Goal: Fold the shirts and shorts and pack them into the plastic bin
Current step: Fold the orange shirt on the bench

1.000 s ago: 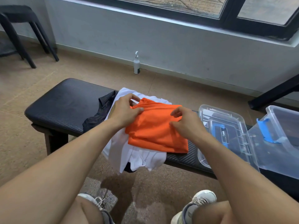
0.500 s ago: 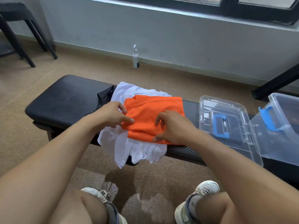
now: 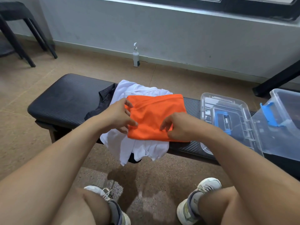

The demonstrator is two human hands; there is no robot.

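Note:
A folded orange garment lies on a crumpled white shirt that hangs over the near edge of the black bench. My left hand holds the orange garment's left edge, thumb on top and fingers at its side. My right hand pinches its near edge. A black mesh garment sticks out from under the white shirt on the left. The clear plastic bin with a blue latch stands open at the right end.
The bin's clear lid with a blue handle lies flat on the bench between the clothes and the bin. A spray bottle stands by the wall. A black stool is at far left, a dark table leg at far right.
Both hands slid from the orange garment's far part toward me, to its left side and near edge. The garment now lies flatter and squarer.

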